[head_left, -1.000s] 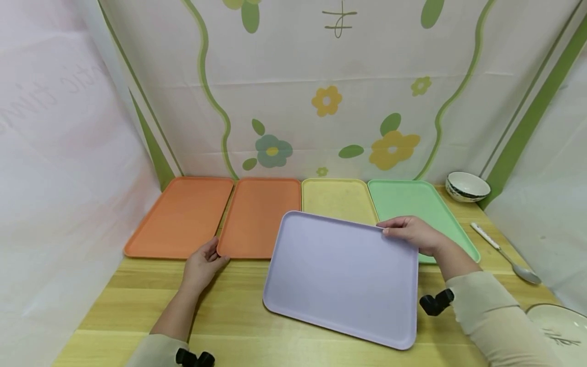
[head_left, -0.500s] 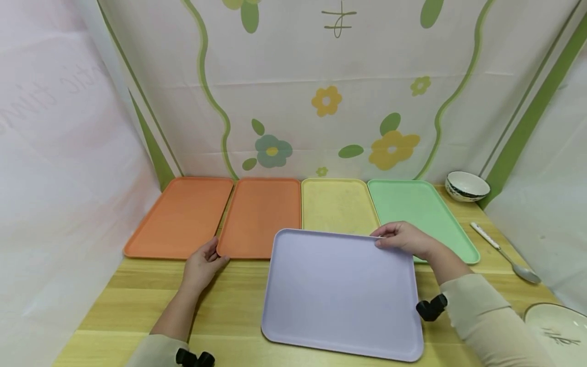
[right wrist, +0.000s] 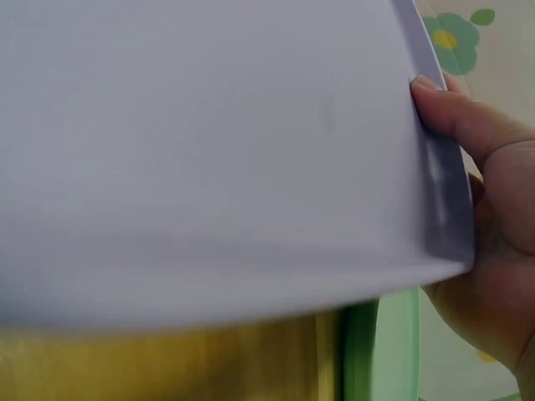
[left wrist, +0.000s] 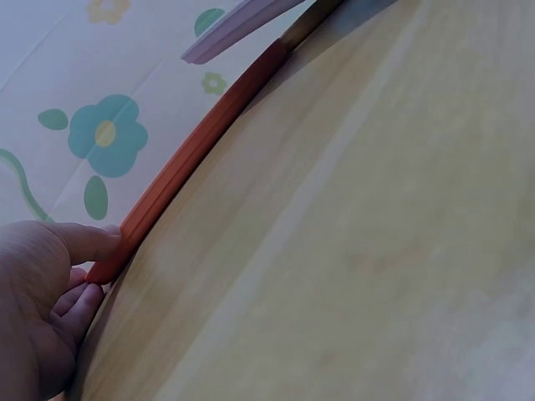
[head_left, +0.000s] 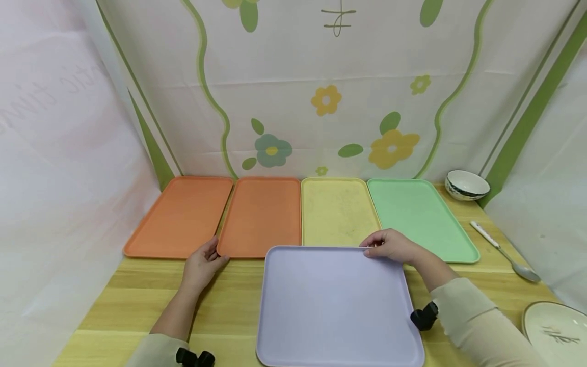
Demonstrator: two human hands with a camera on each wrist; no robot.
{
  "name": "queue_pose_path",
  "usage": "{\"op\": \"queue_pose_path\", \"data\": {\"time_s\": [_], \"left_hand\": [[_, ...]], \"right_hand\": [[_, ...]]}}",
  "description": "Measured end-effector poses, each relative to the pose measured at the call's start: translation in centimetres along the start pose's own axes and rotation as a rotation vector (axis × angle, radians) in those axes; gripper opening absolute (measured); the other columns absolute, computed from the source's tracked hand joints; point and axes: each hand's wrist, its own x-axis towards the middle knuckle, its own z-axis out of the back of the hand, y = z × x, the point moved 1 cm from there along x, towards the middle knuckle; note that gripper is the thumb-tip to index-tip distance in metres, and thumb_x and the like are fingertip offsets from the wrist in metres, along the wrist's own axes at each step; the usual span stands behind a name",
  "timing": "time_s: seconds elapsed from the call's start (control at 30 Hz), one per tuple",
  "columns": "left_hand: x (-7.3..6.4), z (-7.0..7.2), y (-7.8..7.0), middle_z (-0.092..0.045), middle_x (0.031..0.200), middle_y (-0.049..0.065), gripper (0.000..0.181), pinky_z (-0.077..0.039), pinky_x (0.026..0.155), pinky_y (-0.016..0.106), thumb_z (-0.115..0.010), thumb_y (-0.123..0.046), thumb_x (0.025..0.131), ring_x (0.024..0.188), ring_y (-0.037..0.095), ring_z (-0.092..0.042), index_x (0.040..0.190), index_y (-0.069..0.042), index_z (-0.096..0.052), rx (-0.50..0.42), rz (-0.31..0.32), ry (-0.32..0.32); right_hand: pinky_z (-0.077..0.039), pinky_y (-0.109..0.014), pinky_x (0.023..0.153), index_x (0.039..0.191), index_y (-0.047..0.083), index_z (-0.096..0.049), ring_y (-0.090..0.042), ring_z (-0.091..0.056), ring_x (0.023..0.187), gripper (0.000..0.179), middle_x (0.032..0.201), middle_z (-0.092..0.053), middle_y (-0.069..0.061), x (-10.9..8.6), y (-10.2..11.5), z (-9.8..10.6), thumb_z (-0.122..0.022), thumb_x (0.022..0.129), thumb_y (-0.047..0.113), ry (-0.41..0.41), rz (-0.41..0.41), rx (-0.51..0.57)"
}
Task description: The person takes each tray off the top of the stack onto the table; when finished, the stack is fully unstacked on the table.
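My right hand point(head_left: 390, 247) pinches the far rim of a lavender tray point(head_left: 337, 306), thumb on its inner side. In the right wrist view this tray point(right wrist: 209, 150) is held above the wooden table. My left hand point(head_left: 202, 265) pinches the near left corner of an orange tray point(head_left: 263, 219), thumb on top and fingers at the underside, as the left wrist view shows. Another orange tray point(head_left: 181, 219) lies to its left. A yellow tray point(head_left: 339, 209) and a green tray point(head_left: 419, 214) continue the row on the right.
At the back right stands a patterned bowl point(head_left: 467, 185). A spoon point(head_left: 504, 252) with a white handle lies in front of it, and a round plate point(head_left: 557, 331) sits at the near right. White printed cloth point(head_left: 284, 66) rises behind the trays.
The lavender tray has come nearer to me and straightened from its slant, with my right hand still gripping the far rim. My left hand and the row of trays stay in place.
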Motion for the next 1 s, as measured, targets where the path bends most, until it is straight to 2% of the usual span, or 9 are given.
{"op": "queue_pose_path", "data": {"time_s": [0.23,0.63,1.0], "left_hand": [[0.1,0.0,0.0,-0.028,0.159,0.019,0.072,-0.041,0.111,0.035,-0.065,-0.013,0.095,0.144,0.035,-0.034,0.154,-0.001,-0.026,-0.004,0.002,0.003],[0.1,-0.1,0.1,-0.029,0.159,0.020,0.072,-0.042,0.110,0.035,-0.065,-0.013,0.094,0.144,0.035,-0.035,0.154,0.000,-0.027,0.002,-0.009,-0.003],[0.0,-0.2,0.0,-0.029,0.158,0.020,0.072,-0.044,0.109,0.032,-0.066,-0.012,0.094,0.143,0.035,-0.036,0.153,0.000,-0.027,-0.009,-0.003,-0.005]], "right_hand": [[-0.050,-0.024,0.066,0.099,0.006,-0.075,-0.015,-0.053,0.081,0.019,0.088,-0.067,-0.001,0.0,0.0,-1.2,-0.076,0.085,0.018,-0.030,-0.009,-0.060],[-0.048,-0.023,0.062,0.093,0.007,-0.074,-0.014,-0.054,0.076,0.013,0.082,-0.065,0.000,-0.1,-0.4,-2.3,-0.077,0.083,0.016,-0.048,0.007,-0.107],[-0.048,-0.024,0.060,0.084,0.008,-0.072,-0.014,-0.054,0.073,0.010,0.079,-0.066,-0.001,-0.5,-0.1,-2.4,-0.078,0.082,0.014,-0.053,-0.016,-0.105]]}}
